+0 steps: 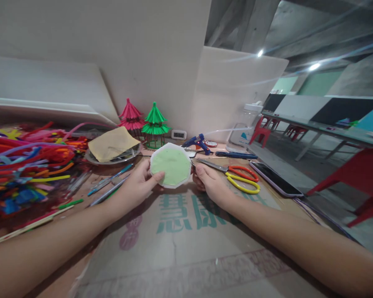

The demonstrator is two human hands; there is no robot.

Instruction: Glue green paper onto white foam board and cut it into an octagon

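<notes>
My left hand (146, 176) is closed on a flat green octagonal piece (170, 165) with a white border, its thumb lying across the lower left of the face. The piece is held up above the cardboard and faces me. Just off its right edge, my right hand (207, 180) is closed in a pinch. A thin dark tip seems to show at those fingers, but what they hold is too small to make out. Scissors (242, 178) with orange and yellow handles lie right behind my right hand.
Colourful pipe cleaners (27, 165) heap at the left beside a plate (91, 159). Pink (131, 114) and green (155, 120) pagoda models stand behind, near a blue glue gun (199, 142). Rightward are a phone (276, 178) and a clear jug (240, 130). Printed cardboard (174, 256) covers the front.
</notes>
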